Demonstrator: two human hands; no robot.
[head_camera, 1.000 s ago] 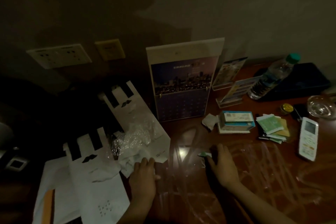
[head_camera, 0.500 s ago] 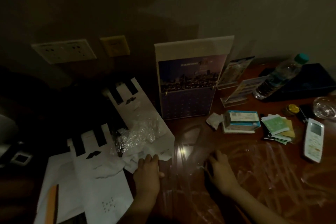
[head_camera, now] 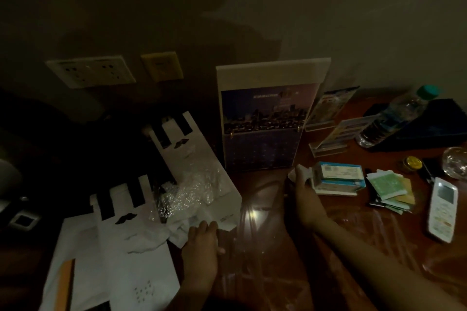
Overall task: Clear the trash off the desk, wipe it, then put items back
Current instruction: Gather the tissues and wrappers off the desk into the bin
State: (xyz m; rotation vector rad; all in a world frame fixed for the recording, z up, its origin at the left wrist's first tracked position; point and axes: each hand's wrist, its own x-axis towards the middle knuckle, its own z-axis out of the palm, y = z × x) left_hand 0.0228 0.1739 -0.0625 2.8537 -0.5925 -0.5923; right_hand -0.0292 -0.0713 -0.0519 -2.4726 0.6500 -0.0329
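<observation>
dimly lit, the right hand (head_camera: 302,192) pinches a crumpled paper scrap (head_camera: 299,171) on the table (head_camera: 273,255), right against a small stack of boxes (head_camera: 338,179) in front of the calendar (head_camera: 267,118). the left hand (head_camera: 202,242) lies on the near edge of a white paper bag (head_camera: 198,156) with crumpled plastic (head_camera: 192,189) on it; whether it grips the bag i cannot tell. a remote (head_camera: 442,209) lies at the far right.

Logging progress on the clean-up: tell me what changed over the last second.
The right hand moved from mid-desk forward to the crumpled paper beside the boxes, touching it; grip unclear. The left hand stayed at the edge of the white bag; the remote and bottle are unmoved.
</observation>
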